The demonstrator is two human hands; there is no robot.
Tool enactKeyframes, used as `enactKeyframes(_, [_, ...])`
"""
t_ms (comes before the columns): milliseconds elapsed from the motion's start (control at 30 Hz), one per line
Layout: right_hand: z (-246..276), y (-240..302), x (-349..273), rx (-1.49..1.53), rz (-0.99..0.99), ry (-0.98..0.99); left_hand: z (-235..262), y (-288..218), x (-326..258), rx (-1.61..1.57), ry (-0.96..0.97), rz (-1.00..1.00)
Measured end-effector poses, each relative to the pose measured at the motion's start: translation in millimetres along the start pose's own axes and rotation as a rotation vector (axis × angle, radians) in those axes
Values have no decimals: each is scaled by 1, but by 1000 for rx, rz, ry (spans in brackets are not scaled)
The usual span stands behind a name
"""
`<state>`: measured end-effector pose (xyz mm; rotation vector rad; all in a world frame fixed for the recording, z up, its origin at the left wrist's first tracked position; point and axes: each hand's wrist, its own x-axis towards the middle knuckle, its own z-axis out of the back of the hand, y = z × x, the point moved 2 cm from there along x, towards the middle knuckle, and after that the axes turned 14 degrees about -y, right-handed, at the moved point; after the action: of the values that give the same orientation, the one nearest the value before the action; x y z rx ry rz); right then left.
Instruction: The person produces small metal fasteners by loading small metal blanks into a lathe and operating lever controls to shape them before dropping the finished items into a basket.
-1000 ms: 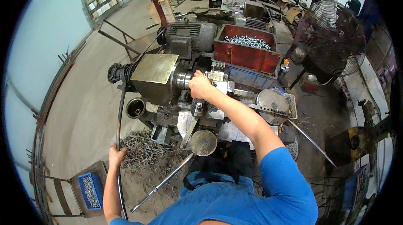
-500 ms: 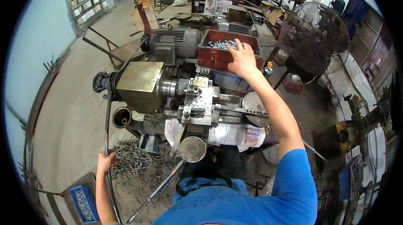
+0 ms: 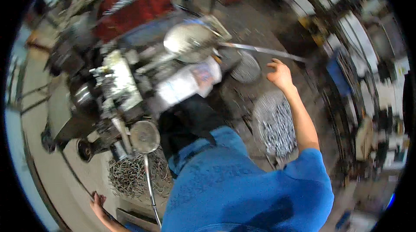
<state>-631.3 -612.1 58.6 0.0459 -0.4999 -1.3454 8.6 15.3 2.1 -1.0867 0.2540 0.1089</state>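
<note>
My left hand (image 3: pixel 99 199) is closed around the lower end of a long dark rod (image 3: pixel 74 169), which runs up to the machine's left end. My right hand (image 3: pixel 281 75) is out over the floor on the right, fingers loosely bent and apart, with nothing seen in it. Just below it stands a round mesh basket (image 3: pixel 258 107) holding many small shiny metal pieces (image 3: pixel 279 130). A second round basket (image 3: pixel 246 67) is left of that hand. The lathe-like machine (image 3: pixel 119 80) is in front of me, blurred by motion.
At the back left, a red box (image 3: pixel 147 9) holds shiny metal pieces. A round metal disc (image 3: pixel 145 136) tops a bright bar (image 3: pixel 150 184) near my left side. Metal shavings (image 3: pixel 136 175) lie heaped below the machine. A long bar (image 3: pixel 264 50) sticks out to the right.
The view has turned to the right. My right hand has left the red box and come over to the baskets on the right. My left hand still grips the rod.
</note>
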Motion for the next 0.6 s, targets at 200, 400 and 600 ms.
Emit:
enactKeyframes(200, [-42,-152,-147,-308,-249,378,-10,4,8,-59,252,52])
enactKeyframes(400, [-66,-122,-229,-83,49,453,-26,-4,4,-60,223,55])
enactKeyframes(600, [-87,-113,-204,-219,-110,558,-29,-3,-1,-92,231,59])
